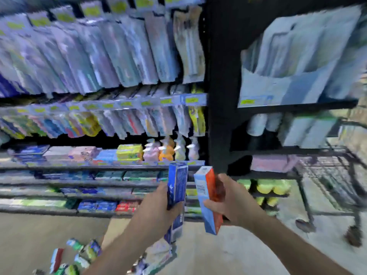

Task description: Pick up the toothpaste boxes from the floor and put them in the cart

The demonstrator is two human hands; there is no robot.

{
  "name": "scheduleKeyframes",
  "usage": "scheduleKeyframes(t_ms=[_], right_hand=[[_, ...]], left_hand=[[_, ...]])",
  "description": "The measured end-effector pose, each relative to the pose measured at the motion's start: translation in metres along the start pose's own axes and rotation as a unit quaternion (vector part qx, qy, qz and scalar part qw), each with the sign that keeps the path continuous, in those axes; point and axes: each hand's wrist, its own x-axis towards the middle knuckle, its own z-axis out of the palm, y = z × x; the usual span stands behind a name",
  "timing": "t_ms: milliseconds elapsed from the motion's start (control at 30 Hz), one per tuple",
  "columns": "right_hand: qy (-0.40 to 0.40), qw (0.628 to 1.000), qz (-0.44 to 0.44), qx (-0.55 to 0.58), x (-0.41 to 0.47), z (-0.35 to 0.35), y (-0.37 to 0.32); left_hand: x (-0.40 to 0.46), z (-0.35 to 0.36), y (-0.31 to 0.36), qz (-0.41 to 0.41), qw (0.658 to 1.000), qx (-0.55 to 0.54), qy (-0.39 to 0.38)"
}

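My left hand (156, 211) grips a dark blue toothpaste box (177, 187), held upright at chest height. My right hand (231, 201) grips a light blue and red toothpaste box (207, 199), tilted slightly, just right of the first. Both boxes are raised in front of the shelves. Several more toothpaste boxes (79, 255) lie scattered on the floor at the lower left. The wire shopping cart (327, 175) stands to the right, beyond my right hand. The whole view is blurred.
Store shelving (99, 169) with stacked toothpaste boxes and hanging toothbrush packs fills the left and centre. A black shelf upright (218, 96) stands in the middle. The pale floor (258, 251) stretches between me and the cart.
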Motion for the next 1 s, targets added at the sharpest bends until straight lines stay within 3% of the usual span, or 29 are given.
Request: scheduleKeyframes(t_ms=[300, 500, 733, 1000], right_hand=[[0.216, 0.959, 0.181, -0.008, -0.103, -0.288, 0.208], [0.302, 0.917, 0.260, -0.012, -0.137, -0.422, 0.307], [0.336, 0.891, 0.305, -0.010, -0.101, -0.510, 0.403], [0.318, 0.873, 0.364, 0.058, -0.020, -0.584, 0.488]], left_hand=[[0.098, 0.194, 0.331, 0.198, 0.963, -0.100, -0.154], [0.141, 0.292, 0.500, 0.247, 0.940, -0.108, -0.209], [0.229, 0.384, 0.605, 0.243, 0.927, -0.101, -0.267], [0.349, 0.471, 0.667, 0.175, 0.927, -0.099, -0.316]])
